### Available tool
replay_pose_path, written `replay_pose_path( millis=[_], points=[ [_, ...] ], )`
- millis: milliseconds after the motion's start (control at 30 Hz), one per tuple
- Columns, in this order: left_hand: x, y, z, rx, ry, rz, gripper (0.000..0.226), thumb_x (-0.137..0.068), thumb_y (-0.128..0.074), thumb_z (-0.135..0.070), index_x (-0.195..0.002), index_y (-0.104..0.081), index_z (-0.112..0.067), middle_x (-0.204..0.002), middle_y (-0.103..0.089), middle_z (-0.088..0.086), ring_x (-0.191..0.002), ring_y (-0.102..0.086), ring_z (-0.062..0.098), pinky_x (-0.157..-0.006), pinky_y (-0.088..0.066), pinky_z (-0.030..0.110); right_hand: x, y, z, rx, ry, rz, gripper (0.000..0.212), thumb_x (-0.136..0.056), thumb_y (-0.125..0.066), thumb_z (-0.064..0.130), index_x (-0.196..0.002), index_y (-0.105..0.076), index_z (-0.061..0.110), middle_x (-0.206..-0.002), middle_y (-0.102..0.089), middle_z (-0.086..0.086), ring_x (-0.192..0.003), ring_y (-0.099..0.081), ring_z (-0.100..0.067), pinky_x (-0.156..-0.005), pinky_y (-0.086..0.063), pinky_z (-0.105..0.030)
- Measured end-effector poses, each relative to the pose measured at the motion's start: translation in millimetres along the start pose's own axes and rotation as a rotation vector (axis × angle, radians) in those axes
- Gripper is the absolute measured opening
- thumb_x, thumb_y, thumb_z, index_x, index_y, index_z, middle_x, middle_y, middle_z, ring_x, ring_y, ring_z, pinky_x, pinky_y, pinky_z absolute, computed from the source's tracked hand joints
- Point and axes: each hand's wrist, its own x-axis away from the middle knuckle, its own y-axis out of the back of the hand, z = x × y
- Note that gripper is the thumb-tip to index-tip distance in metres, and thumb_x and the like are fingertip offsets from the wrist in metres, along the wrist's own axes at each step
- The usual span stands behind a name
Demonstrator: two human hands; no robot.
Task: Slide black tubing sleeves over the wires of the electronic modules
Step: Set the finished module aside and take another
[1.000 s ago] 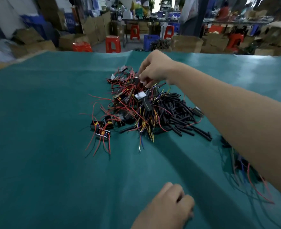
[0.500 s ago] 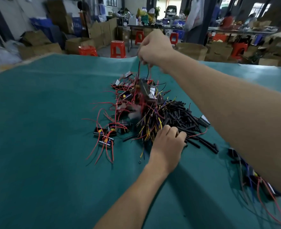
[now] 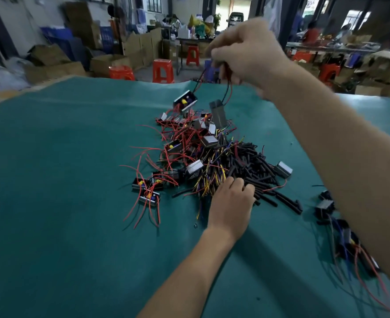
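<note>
The right hand [image 3: 244,51] is hovering high above the far side of the tabletop [image 3: 63,168], its fingers curled and pinching a bunch of thin black and red wires [image 3: 227,92]. Two electronic modules are dangling from those wires: a dark grey module [image 3: 217,113] is hanging nearly upright just over the heap, and a second module [image 3: 185,101] with a yellow part showing is tilting to its left, clear of the pile. The left hand [image 3: 232,204] is lying low on the near edge of the heap, palm down, its fingers bending into the black tubing sleeves [image 3: 253,166]; whether it is gripping one or only touching them is impossible to tell, since the fingertips are buried among the sleeves.

The sleeves are lying in a loose mound on the right half of the heap, several of them straying onto the green cover toward the right. The pile of modules [image 3: 189,145] with red, yellow and blue leads is sitting on the left half, touching the sleeves. A few modules [image 3: 147,188] are lying just beside the pile at its near left. One grey module [image 3: 284,169] is resting at the right edge of the sleeves. A separate cluster of modules with wires [image 3: 340,237] is lying at the right, partly hidden under the right forearm.

Beyond the tabletop, red stools [image 3: 163,71] and cardboard boxes [image 3: 52,63] are standing on the workshop floor.
</note>
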Motion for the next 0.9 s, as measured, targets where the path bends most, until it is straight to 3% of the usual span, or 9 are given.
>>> replay_pose_path(
  millis=[100, 167, 400, 467, 533, 600, 700, 767, 900],
  points=[
    [2, 5, -3, -0.054, 0.028, 0.087, 0.021, -0.092, -0.069, -0.018, -0.079, -0.053, -0.020, -0.065, -0.060, -0.005, -0.057, -0.059, 0.016, -0.044, -0.033, 0.025, 38, 39, 5, -0.124, 0.071, -0.115, 0.011, -0.098, -0.064, 0.010, -0.102, -0.074, 0.008, -0.083, -0.071, -0.007, -0.054, -0.060, -0.006, -0.044, -0.043, -0.021],
    [3, 7, -5, -0.089, 0.054, 0.073, 0.026, -0.087, -0.071, -0.014, -0.072, -0.050, -0.019, -0.056, -0.053, -0.006, -0.044, -0.054, 0.017, -0.039, -0.028, 0.022, 70, 62, 5, -0.216, 0.104, -0.112, 0.010, -0.096, -0.067, 0.011, -0.103, -0.074, 0.009, -0.080, -0.072, -0.005, -0.055, -0.061, -0.010, -0.041, -0.039, -0.022],
    [9, 5, -2, 0.163, 0.014, 0.006, 0.002, -0.089, -0.060, -0.010, -0.087, -0.059, -0.010, -0.088, -0.058, 0.002, -0.078, -0.053, 0.020, -0.064, -0.051, 0.039, 180, 74, -45, -0.484, -0.089, 0.063, 0.029, -0.070, -0.077, 0.024, -0.095, -0.079, 0.009, -0.081, -0.073, -0.016, -0.050, -0.057, -0.015, -0.036, -0.036, -0.015],
    [14, 8, -1, 0.291, 0.045, 0.001, 0.016, -0.080, -0.065, -0.002, -0.094, -0.066, -0.009, -0.095, -0.062, 0.002, -0.080, -0.057, 0.019, -0.070, -0.053, 0.037, 195, 68, -65, -0.560, -0.164, 0.092, 0.029, -0.072, -0.075, 0.017, -0.098, -0.079, 0.006, -0.084, -0.074, -0.019, -0.051, -0.058, -0.015, -0.036, -0.034, -0.016],
    [18, 12, -1, 0.541, 0.190, -0.083, 0.025, -0.079, -0.067, -0.001, -0.099, -0.073, -0.014, -0.097, -0.067, 0.001, -0.083, -0.063, 0.019, -0.073, -0.054, 0.035, 201, 60, -83, -0.643, -0.241, 0.155, 0.024, -0.077, -0.072, 0.008, -0.100, -0.080, 0.009, -0.090, -0.076, -0.015, -0.057, -0.063, -0.014, -0.038, -0.029, -0.017],
    [20, 25, -8, 1.050, 0.449, -0.148, 0.022, -0.088, -0.059, -0.015, -0.092, -0.076, -0.028, -0.095, -0.073, 0.000, -0.083, -0.067, 0.018, -0.069, -0.056, 0.035, 205, 53, -97, -0.738, -0.310, 0.168, 0.024, -0.079, -0.070, 0.008, -0.100, -0.081, 0.015, -0.092, -0.076, -0.010, -0.058, -0.064, -0.013, -0.045, -0.027, -0.022],
    [22, 38, -11, 1.476, 0.558, 0.047, 0.034, -0.092, -0.048, -0.036, -0.091, -0.079, -0.023, -0.093, -0.077, 0.013, -0.088, -0.072, 0.024, -0.067, -0.056, 0.028, 207, 47, -111, -0.839, -0.361, 0.056, 0.028, -0.081, -0.065, 0.007, -0.102, -0.080, 0.018, -0.092, -0.075, -0.007, -0.059, -0.065, -0.013, -0.042, -0.029, -0.019],
    [22, 43, -17, 1.496, 0.529, 0.201, 0.041, -0.089, -0.050, -0.042, -0.089, -0.080, -0.014, -0.090, -0.075, 0.018, -0.084, -0.072, 0.026, -0.069, -0.054, 0.026, 210, 47, -118, -0.886, -0.381, -0.028, 0.028, -0.081, -0.065, 0.009, -0.102, -0.080, 0.020, -0.092, -0.076, -0.007, -0.060, -0.067, -0.013, -0.044, -0.035, -0.014],
    [27, 47, -21, 1.579, 0.512, 0.198, 0.039, -0.089, -0.053, -0.030, -0.102, -0.073, 0.001, -0.100, -0.073, 0.020, -0.094, -0.070, 0.022, -0.078, -0.057, 0.031, 215, 52, -121, -0.903, -0.374, -0.097, 0.022, -0.074, -0.075, 0.007, -0.091, -0.082, 0.019, -0.086, -0.078, -0.008, -0.066, -0.071, -0.012, -0.051, -0.042, -0.014]
  ],
)
